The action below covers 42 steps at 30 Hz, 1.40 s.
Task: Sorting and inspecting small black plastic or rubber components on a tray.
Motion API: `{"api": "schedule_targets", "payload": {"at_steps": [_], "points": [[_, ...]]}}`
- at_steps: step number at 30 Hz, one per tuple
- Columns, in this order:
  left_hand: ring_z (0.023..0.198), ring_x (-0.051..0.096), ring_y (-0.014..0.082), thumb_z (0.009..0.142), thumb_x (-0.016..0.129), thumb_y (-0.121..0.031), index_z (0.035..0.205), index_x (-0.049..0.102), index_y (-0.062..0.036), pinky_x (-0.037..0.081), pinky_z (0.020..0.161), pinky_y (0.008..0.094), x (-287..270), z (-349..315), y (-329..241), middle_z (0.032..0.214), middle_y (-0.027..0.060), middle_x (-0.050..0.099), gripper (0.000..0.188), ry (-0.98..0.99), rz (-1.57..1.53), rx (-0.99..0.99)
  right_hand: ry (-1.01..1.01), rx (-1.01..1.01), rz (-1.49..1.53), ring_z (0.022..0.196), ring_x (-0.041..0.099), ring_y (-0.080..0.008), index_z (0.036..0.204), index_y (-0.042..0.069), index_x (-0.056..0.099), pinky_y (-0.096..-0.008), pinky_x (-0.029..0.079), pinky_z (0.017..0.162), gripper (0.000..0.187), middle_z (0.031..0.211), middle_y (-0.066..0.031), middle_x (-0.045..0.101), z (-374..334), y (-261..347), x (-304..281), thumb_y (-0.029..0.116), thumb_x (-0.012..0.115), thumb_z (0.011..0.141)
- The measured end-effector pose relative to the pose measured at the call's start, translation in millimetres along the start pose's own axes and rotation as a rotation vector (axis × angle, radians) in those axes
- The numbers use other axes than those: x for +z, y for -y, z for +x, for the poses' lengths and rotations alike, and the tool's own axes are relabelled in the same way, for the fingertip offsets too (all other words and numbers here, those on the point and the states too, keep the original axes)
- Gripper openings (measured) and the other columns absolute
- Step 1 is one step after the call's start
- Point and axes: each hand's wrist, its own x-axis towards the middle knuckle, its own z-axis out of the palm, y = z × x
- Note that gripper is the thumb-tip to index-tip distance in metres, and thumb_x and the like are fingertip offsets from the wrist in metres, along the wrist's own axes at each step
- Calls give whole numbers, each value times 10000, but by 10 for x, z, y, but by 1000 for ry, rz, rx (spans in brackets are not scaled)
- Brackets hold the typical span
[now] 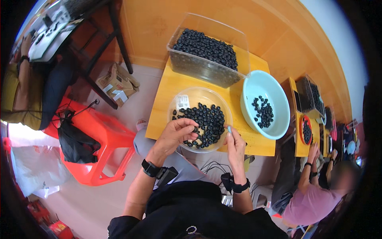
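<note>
A black bead-like piece (pixel 195 129) sits pinched in the left hand (pixel 175 133); the right hand (pixel 236 144) pinches a slim pale-blue object (pixel 229 129). A slackened grip could lose the piece among black lookalikes (pixel 213 119) in the clear tub (pixel 203 95) beneath.

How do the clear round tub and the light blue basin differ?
The clear tub is see-through; the blue basin is opaque. The tub holds many black pieces; the basin holds fewer. The tub shows a white label; none is visible on the basin. Both are round, open-topped and hold black pieces.
</note>
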Motion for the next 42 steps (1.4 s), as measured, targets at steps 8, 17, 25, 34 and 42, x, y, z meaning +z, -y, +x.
{"api": "schedule_targets", "payload": {"at_steps": [8,17,25,34,42], "points": [[801,636,123,882,575,-57,1037,593,-34,540,752,240,31,-97,64,926,54,635,157,72,-287,18,311,-288,109,724,649,-266,1058,-10,616,-311,499,632,237,916,-181,654,-64,403,263,123,571,866],[785,634,121,876,587,-62,1016,568,-41,538,733,234,1,-103,161,903,51,630,143,89,-350,21,256,-464,-45,547,583,-252,1047,60,634,-345,440,484,226,725,-119,609,-68,452,250,154,610,843],[751,639,121,875,592,-66,983,552,-45,538,696,226,6,-113,180,873,52,627,116,83,-407,-34,248,-465,-78,548,580,-261,1066,64,630,-347,444,487,251,700,-108,590,-55,437,223,160,617,834],[722,639,126,852,611,-46,910,578,-43,540,676,228,61,-204,94,871,70,643,68,237,-486,-79,227,-340,-311,618,618,-308,1030,59,643,-385,473,547,231,760,-144,641,115,176,191,189,603,844],[723,639,121,843,619,-37,918,576,-51,542,678,234,34,-171,105,881,65,648,88,145,-419,-91,265,-242,96,606,612,-196,1017,5,641,-296,481,572,268,833,-149,664,6,427,123,151,668,795]]}}
